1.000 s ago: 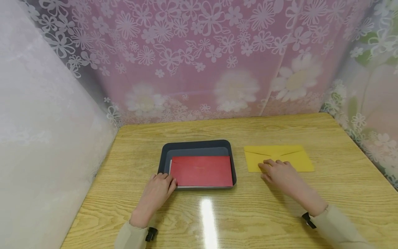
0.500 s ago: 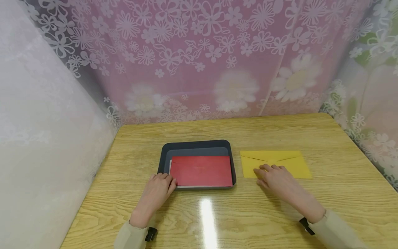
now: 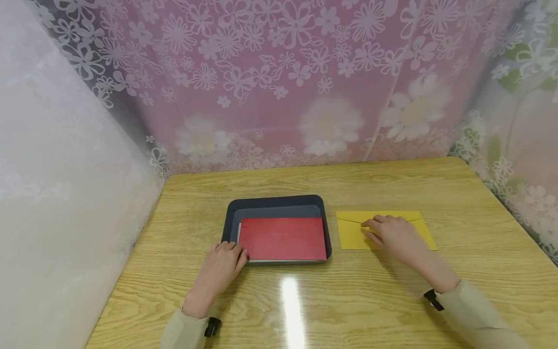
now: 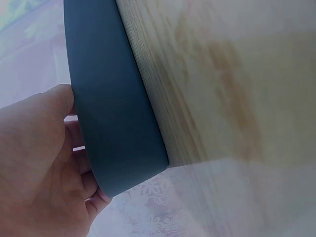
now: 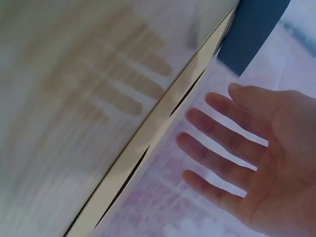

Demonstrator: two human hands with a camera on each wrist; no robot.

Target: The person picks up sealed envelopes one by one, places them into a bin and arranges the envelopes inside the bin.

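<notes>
A dark grey tray (image 3: 320, 208) stands left of the table's middle. In it lies a red envelope (image 3: 281, 238) on top of something white, of which only a thin edge shows. My left hand (image 3: 220, 264) holds the tray's near left corner; in the left wrist view its fingers (image 4: 88, 183) bend over the rim. To the tray's right, a yellow envelope (image 3: 353, 232) lies flat, flap side up. Over it hovers my right hand (image 3: 396, 237), which hides part of the flap. The right wrist view shows its fingers (image 5: 224, 128) spread and relaxed, apart from the envelope.
Everything stands on a wood-grain table (image 3: 244, 310) with a bright light reflection near the front. A pink flowered curtain (image 3: 279, 87) hangs behind it, and pale sheets (image 3: 65, 194) close off the sides.
The yellow envelope has slid toward me and slightly left under my right hand. That hand has since lifted off it and shifted a little away and right. My left hand stays at the tray corner.
</notes>
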